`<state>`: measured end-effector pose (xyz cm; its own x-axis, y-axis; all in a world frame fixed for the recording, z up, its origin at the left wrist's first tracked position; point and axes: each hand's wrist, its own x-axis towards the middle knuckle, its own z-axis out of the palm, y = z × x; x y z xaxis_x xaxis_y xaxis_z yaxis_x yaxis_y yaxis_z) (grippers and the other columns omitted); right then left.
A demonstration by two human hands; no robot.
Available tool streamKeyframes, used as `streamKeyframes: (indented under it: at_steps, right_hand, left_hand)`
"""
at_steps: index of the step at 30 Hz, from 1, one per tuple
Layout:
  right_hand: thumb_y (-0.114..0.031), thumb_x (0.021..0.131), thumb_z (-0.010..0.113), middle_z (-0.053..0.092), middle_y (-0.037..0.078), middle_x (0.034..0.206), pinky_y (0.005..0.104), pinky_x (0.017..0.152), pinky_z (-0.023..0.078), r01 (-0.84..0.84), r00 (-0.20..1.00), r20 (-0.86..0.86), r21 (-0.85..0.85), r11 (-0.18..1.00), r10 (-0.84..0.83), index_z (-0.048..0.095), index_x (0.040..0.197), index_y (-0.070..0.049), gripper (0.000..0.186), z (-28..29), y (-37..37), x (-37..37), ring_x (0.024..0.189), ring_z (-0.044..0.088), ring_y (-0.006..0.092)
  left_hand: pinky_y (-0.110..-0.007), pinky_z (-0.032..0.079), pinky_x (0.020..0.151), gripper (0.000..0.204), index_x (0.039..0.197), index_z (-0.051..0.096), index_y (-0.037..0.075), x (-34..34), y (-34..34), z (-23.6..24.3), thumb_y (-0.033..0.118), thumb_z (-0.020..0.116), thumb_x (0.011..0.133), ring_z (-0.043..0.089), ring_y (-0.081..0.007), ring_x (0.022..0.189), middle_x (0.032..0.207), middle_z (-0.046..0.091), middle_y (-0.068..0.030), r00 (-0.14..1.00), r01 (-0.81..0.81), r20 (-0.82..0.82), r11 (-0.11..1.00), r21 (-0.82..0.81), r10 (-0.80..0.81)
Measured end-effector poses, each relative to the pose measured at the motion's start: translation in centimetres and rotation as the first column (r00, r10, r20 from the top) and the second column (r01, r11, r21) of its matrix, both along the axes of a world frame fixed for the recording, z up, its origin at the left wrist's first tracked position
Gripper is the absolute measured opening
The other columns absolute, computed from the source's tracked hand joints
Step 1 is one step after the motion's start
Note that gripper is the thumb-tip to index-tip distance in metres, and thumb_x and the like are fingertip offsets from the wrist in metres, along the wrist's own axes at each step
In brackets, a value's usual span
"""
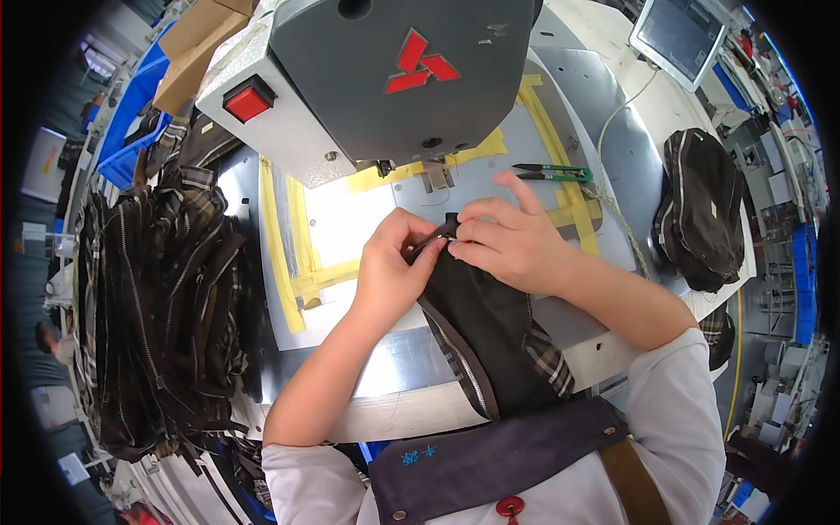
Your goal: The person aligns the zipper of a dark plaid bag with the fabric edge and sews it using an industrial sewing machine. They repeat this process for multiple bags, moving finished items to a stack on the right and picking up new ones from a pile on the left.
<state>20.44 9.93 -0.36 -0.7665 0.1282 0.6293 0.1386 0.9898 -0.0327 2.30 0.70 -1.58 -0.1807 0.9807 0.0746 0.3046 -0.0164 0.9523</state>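
The grey sewing machine [402, 83] is the landmark here: directly on the person's side of it, a black fabric piece [481, 306] with plaid trim is held in both hands, its upper end close to the machine and its lower end reaching down toward the person's apron [499, 459]. The left hand [395, 267] grasps the zippered edge between thumb and fingers, while the right hand [516, 241] pinches the same upper end, its thumb and fingertips closed near the left thumb and one finger lifted clear. A metal zipper [470, 372] runs along the piece's left edge. Right of the machine lie green-handled snips [560, 174], and farther right rests a dark pouch [703, 210]; a screen [680, 39] stands beyond the snips. Left of the machine hangs a thick heap of dark zippered pieces [166, 315], with a blue bin [133, 156] behind it
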Motion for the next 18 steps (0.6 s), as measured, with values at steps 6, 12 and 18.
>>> streamKeyframes:
  at_steps: [6, 12, 18]
  right_hand:
    - [-0.013, 0.073, 0.073, 0.059, 0.0, 0.083, 0.0514, 0.103, 0.035, -0.036, 0.997, -0.065, -0.131, 0.991, 0.027, 0.064, 0.08, -0.011, 0.012, 0.2, -0.3, -0.2, 0.094, 0.058, 0.0175]
    - [-0.013, 0.074, 0.071, 0.062, 0.004, 0.081, 0.0438, 0.094, 0.041, 0.005, 0.994, -0.086, -0.554, 0.833, -0.064, 0.064, 0.08, -0.008, 0.01, 1.9, 0.3, -0.7, 0.09, 0.059, 0.0223]
    - [-0.018, 0.079, 0.065, 0.063, 0.013, 0.079, 0.04, 0.071, 0.046, 0.259, 0.907, 0.404, -0.754, 0.604, 0.115, 0.064, 0.083, -0.001, 0.017, 2.1, 2.7, -1.5, 0.077, 0.059, 0.0309]
  left_hand:
    - [-0.03, 0.053, 0.061, 0.019, 0.084, 0.062, 0.004, 0.1, 0.0, 0.1, -0.004, 0.074, 0.072, 0.063, -0.0213, 0.069, 0.085, 0.059, -0.0048, 0.903, 0.135, -0.429, 0.935, 0.328, 0.02]
    - [-0.032, 0.052, 0.054, 0.019, 0.085, 0.062, 0.008, 0.1, -0.2, 0.3, -0.001, 0.072, 0.071, 0.062, -0.0219, 0.064, 0.086, 0.056, -0.004, 0.78, 0.286, -0.626, 0.877, 0.386, 0.021]
    - [-0.031, 0.051, 0.053, 0.016, 0.083, 0.061, 0.008, 0.3, -0.4, 0.2, 0.0, 0.069, 0.072, 0.062, -0.0209, 0.064, 0.085, 0.057, -0.0042, 0.648, 0.402, -0.761, 0.834, 0.378, 0.032]
